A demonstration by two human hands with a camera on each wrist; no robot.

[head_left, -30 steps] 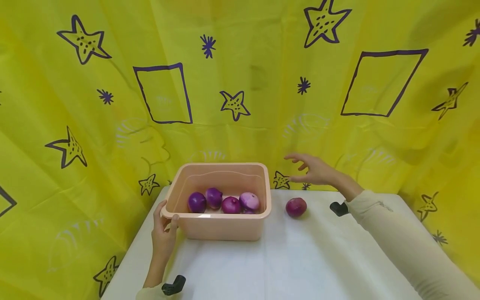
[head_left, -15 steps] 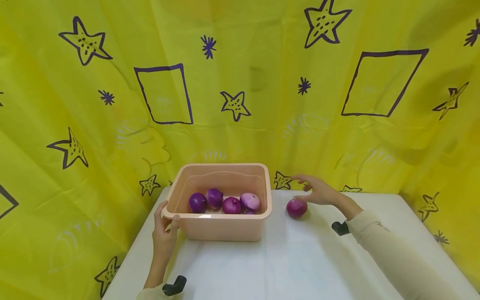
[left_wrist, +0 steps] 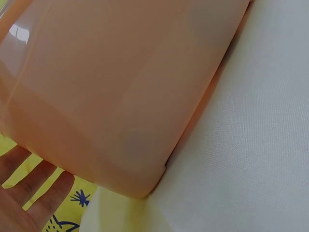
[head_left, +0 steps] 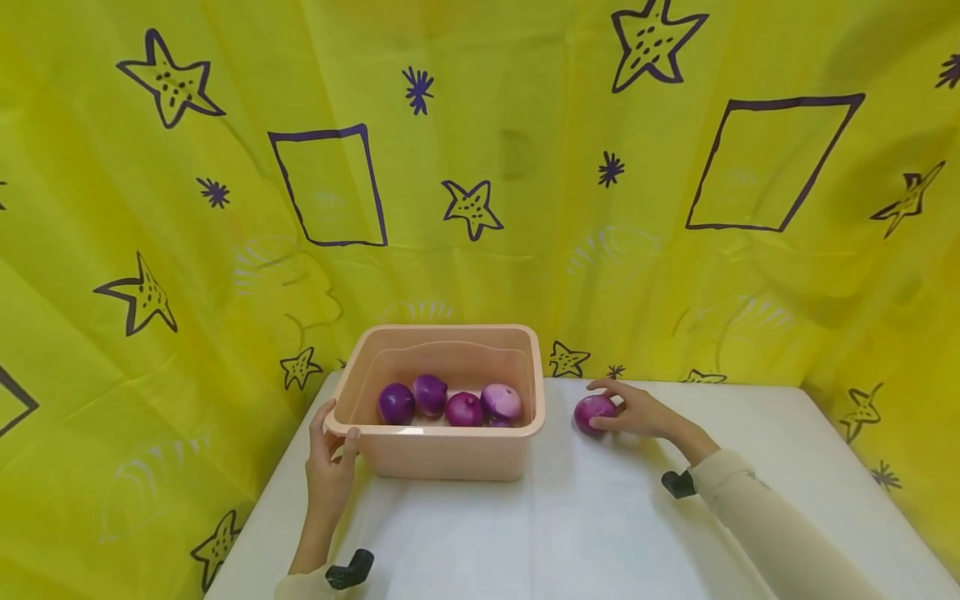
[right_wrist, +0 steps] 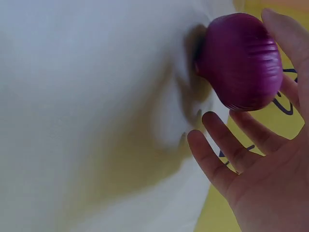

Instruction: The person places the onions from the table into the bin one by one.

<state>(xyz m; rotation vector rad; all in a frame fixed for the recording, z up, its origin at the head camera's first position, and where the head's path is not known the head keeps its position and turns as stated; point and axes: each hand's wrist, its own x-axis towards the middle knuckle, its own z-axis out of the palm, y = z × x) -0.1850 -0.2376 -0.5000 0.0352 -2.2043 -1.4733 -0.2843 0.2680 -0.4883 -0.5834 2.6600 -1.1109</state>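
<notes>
A peach plastic tub (head_left: 450,457) stands on the white table with several purple onions inside, one of them a paler onion (head_left: 501,402). My left hand (head_left: 328,475) grips the tub's front left corner at the rim, thumb on the front. In the left wrist view, fingers (left_wrist: 50,191) lie along the tub's outer wall (left_wrist: 106,96). To the right of the tub, my right hand (head_left: 643,415) holds a red onion (head_left: 589,412) between thumb and fingers, low at the table. The right wrist view has the onion (right_wrist: 244,63) against the thumb, the outer fingers spread below it.
A white cloth (head_left: 585,533) covers the table. Behind it and along the sides hangs a yellow curtain (head_left: 525,275) printed with stars. The tub sits close to the table's back edge.
My right hand has come down from above the table's back edge to the red onion and closed its fingers about it. My left hand and the tub have stayed put.
</notes>
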